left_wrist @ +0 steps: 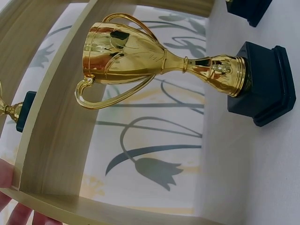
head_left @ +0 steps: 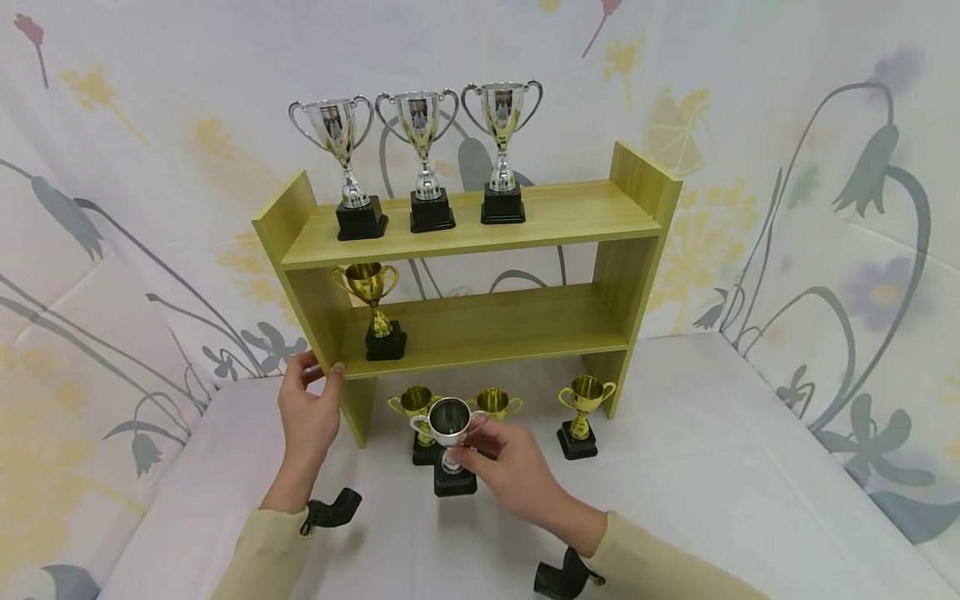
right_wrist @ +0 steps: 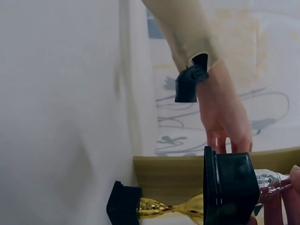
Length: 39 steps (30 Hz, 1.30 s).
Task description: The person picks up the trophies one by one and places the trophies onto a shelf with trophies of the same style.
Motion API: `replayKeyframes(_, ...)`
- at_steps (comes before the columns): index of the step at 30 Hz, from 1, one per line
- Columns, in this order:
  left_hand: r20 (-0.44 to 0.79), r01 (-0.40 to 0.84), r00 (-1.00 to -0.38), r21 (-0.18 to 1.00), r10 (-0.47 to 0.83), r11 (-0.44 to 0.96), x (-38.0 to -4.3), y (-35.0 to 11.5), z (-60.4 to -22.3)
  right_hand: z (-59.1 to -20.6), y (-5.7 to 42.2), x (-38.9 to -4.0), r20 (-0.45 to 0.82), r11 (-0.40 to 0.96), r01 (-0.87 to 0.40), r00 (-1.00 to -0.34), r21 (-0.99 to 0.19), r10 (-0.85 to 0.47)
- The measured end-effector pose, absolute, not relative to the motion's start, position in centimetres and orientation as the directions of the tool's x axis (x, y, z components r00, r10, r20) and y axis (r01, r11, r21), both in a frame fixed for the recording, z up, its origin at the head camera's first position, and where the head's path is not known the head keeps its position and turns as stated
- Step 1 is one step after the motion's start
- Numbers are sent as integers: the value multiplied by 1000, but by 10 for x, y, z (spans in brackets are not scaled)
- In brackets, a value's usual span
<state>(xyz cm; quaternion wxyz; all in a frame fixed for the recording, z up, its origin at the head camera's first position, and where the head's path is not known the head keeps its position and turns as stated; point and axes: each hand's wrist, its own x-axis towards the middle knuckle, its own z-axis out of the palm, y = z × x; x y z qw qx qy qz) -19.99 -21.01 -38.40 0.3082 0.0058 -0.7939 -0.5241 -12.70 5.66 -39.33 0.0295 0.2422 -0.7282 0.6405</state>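
My right hand (head_left: 517,471) pinches a small silver trophy cup (head_left: 454,480) by its stem, thumb in front. The trophy is upright with its black base downward, in front of the shelf's lower opening. In the right wrist view its black base (right_wrist: 234,187) fills the lower middle. My left hand (head_left: 309,417) grips the left side panel of the wooden shelf (head_left: 495,325), thumb on the front edge by the middle board. Just above that thumb, a gold trophy (head_left: 386,340) stands at the left end of the middle board.
Three larger silver trophies (head_left: 427,210) stand in a row on the top board. Two gold trophies (head_left: 414,401) on the white table are partly hidden behind the held cup. Another gold trophy (head_left: 577,440) stands near the shelf's right leg. Flowered cloth (head_left: 795,208) hangs behind.
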Motion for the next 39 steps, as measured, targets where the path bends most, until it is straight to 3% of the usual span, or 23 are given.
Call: replayKeyframes(39,495,329,-806,830,-324,450,-200,-210,-384,-374,81,-133,396,103,-431,-883,-896,-253)
